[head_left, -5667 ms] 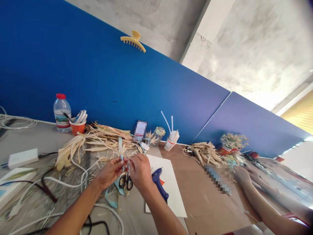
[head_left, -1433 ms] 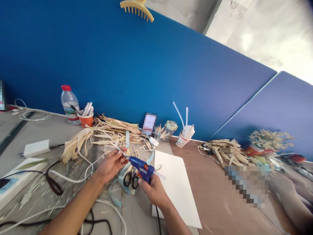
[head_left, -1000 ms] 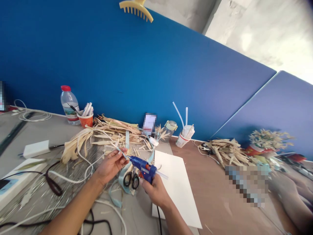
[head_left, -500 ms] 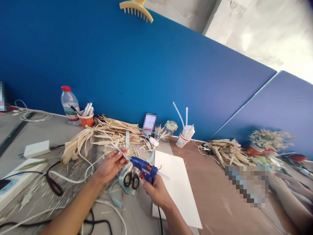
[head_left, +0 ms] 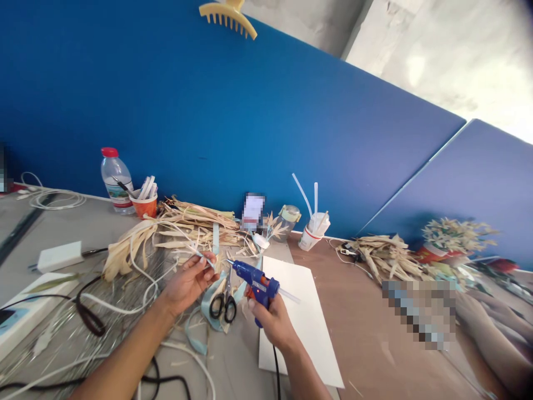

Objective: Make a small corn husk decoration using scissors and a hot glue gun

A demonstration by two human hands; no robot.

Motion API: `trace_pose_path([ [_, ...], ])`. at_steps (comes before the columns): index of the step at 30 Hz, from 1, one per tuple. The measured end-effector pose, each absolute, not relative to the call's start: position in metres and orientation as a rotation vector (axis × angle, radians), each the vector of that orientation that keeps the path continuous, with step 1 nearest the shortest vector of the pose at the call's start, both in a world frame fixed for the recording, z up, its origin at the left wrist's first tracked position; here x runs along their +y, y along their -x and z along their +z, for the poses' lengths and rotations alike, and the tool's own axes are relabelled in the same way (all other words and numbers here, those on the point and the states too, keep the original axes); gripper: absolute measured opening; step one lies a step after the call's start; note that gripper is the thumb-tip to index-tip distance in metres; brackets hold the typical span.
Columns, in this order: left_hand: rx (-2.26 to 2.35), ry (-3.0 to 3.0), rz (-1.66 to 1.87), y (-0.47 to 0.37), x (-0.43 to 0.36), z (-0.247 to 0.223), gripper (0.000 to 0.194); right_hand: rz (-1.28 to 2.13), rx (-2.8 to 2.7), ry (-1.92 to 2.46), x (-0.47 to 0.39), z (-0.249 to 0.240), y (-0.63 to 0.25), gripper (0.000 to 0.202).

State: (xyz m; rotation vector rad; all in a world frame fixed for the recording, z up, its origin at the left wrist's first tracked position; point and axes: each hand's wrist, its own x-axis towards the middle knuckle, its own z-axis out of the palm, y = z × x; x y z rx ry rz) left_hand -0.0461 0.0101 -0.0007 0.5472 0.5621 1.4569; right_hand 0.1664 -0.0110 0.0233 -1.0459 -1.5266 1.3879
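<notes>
My right hand (head_left: pixel 275 322) is wrapped round the handle of a blue hot glue gun (head_left: pixel 252 276); a clear glue stick juts from its back and a small red light glows on its side. The nozzle points left, a short gap away from my left hand (head_left: pixel 194 278). Between the fingertips of that hand I pinch a narrow light blue ribbon (head_left: pixel 202 256), whose far end runs in among pale dried strips. Black-handled scissors (head_left: pixel 224 307) lie between my hands, on a loose coil of wider blue ribbon (head_left: pixel 195 340).
Dried husks (head_left: pixel 200 214) lie behind my hands, with white cables and thin wires at left. A white sheet (head_left: pixel 306 322) lies under my right wrist. A bottle (head_left: pixel 116 183), orange cup (head_left: pixel 145 208) and white cup (head_left: pixel 310 238) stand at the back. Another person's hands (head_left: pixel 478 311) are at far right.
My right hand has drawn the glue gun back to the right, so its nozzle has come away from the ribbon at my left fingertips. The left hand has hardly moved.
</notes>
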Motion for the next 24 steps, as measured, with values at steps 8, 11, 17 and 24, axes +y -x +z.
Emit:
trace_pose_path([
  [8, 0.613, -0.552, 1.399, 0.044, 0.009, -0.001, 0.012, 1.265, -1.463, 1.069, -0.002, 0.019, -0.173, 0.023],
  [11, 0.617, -0.541, 1.385, 0.043, 0.01, -0.001, 0.009, 1.201, -1.468, 1.099, 0.002, 0.015, -0.178, 0.023],
  [17, 0.621, -0.566, 1.377, 0.045, 0.012, -0.003, 0.011, 1.036, -1.494, 1.17, 0.005, 0.015, -0.181, 0.023],
  [24, 0.605, -0.564, 1.386, 0.045, 0.012, -0.003, 0.011, 0.675, -1.593, 1.506, 0.02, 0.01, -0.19, 0.022],
])
